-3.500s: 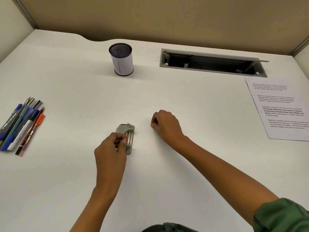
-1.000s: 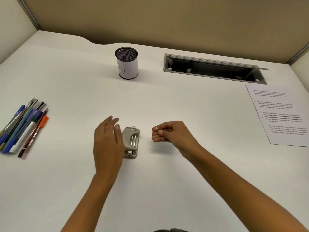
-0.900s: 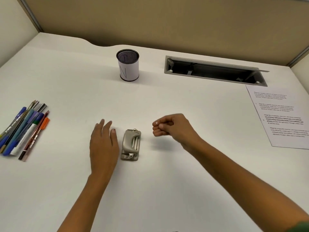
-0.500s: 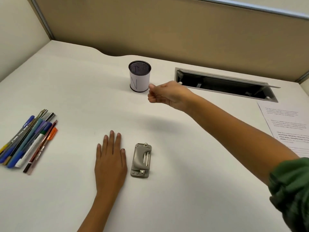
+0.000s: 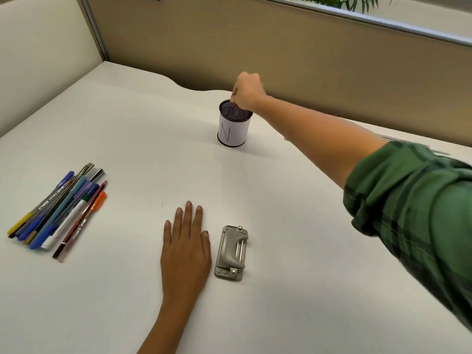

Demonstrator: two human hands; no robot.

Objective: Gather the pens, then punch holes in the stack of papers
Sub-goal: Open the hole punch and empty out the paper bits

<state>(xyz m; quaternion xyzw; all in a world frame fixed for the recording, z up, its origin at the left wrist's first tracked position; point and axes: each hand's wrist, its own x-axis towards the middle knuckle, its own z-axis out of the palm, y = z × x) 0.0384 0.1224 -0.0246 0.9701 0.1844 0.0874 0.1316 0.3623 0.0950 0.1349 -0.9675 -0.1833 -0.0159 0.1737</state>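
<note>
A black mesh pen cup (image 5: 233, 129), wrapped in white paper marked "N", stands upright at the back of the white desk (image 5: 127, 139). My right hand (image 5: 247, 91) reaches over it with curled fingers, and the fingertips pinch its far rim. Several loose pens (image 5: 58, 213) lie in a bundle at the desk's left side. A grey hole punch (image 5: 232, 252) lies near the front middle. My left hand (image 5: 185, 247) rests flat on the desk, fingers straight, just left of the punch without touching it. The stack of papers is not in view.
Beige partition walls (image 5: 306, 54) close off the desk at the back and left. My right forearm and green plaid sleeve (image 5: 413, 208) cross the right half of the view and hide what lies there.
My right hand has travelled further back and up, from beside the cup to over its rim. My left hand stays flat beside the punch. The view has tilted upward.
</note>
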